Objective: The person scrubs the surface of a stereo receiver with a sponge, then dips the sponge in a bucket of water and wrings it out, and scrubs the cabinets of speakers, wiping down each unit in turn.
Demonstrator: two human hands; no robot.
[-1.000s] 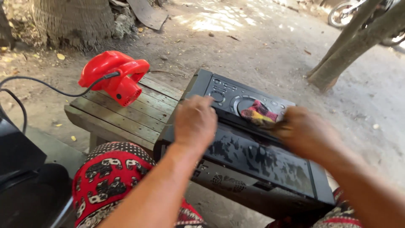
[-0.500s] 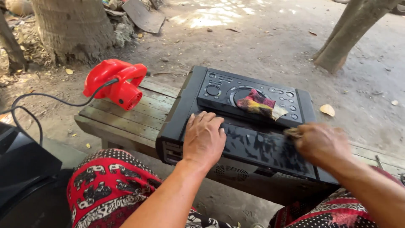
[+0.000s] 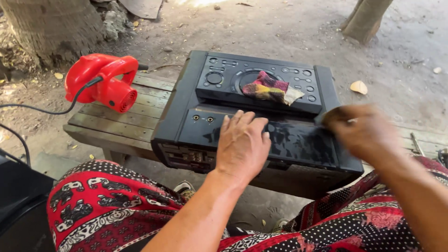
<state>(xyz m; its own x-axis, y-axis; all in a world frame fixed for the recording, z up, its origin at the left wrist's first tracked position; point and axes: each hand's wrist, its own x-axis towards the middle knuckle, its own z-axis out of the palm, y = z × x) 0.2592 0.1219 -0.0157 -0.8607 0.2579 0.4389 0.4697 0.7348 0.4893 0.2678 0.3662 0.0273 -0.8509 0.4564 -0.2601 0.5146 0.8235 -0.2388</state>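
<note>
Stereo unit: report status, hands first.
Left hand flat on black stereo. Right hand blurred, grip unclear. Rag on control panel. Red blower alongside, clear.

Red electric blower point(image 3: 103, 86), at 10 o'clock, lying on the slatted wooden worktop point(image 3: 116, 122), nozzle end facing 4 o'clock; black cord point(image 3: 42, 111) trailing off toward 9 o'clock. Tree trunk point(image 3: 53, 23) at 11 o'clock, stones at its foot. Second, slimmer trunk point(image 3: 366, 18) at 1 o'clock. Dry leaf point(image 3: 359, 87) on the bare dirt ground point(image 3: 280, 32) at 2 o'clock. Dark object point(image 3: 21, 205) at 8 o'clock, kind unclear.
</note>
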